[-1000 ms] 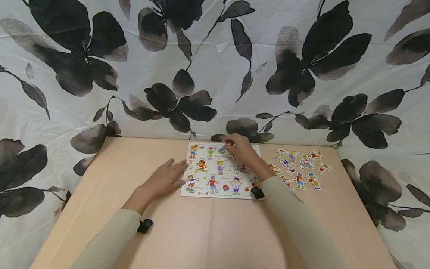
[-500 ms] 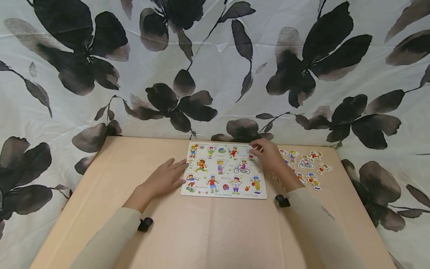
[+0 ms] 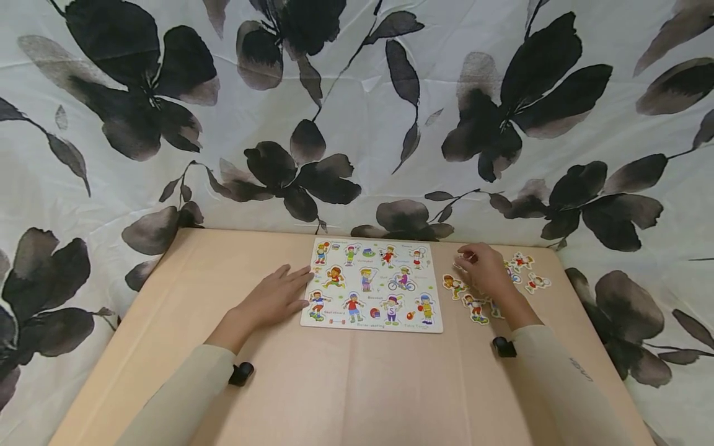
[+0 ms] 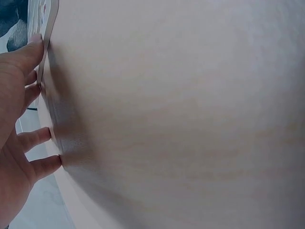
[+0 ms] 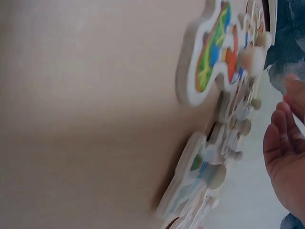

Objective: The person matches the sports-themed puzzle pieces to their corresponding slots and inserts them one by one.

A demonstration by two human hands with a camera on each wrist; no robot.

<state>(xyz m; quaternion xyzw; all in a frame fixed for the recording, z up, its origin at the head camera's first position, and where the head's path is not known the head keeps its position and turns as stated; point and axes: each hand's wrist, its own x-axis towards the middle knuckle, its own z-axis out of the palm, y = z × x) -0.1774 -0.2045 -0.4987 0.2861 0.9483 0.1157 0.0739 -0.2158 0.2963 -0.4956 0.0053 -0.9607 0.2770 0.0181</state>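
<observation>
A white puzzle board (image 3: 379, 297) printed with colourful sports figures lies near the back of the table. My left hand (image 3: 276, 294) is spread flat, fingertips touching the board's left edge; the left wrist view shows its thumb (image 4: 31, 50) on that edge. To the board's right, my right hand (image 3: 482, 266) hovers low over knobbed wooden puzzle pieces (image 3: 474, 308), fingers loosely bent. In the right wrist view, the fingers (image 5: 281, 129) are above the pieces, with no piece seen between them. The hand hides part of the pile.
More puzzle pieces lie close by, including one figure (image 3: 454, 285) beside the board and another (image 3: 537, 283) farthest right. The light-coloured table (image 3: 357, 384) meets a floral cloth (image 3: 312, 186) at its back edge.
My right hand has moved rightward from above the board's top, past its upper right corner, to the loose pieces. My left hand has stayed at the board's left edge.
</observation>
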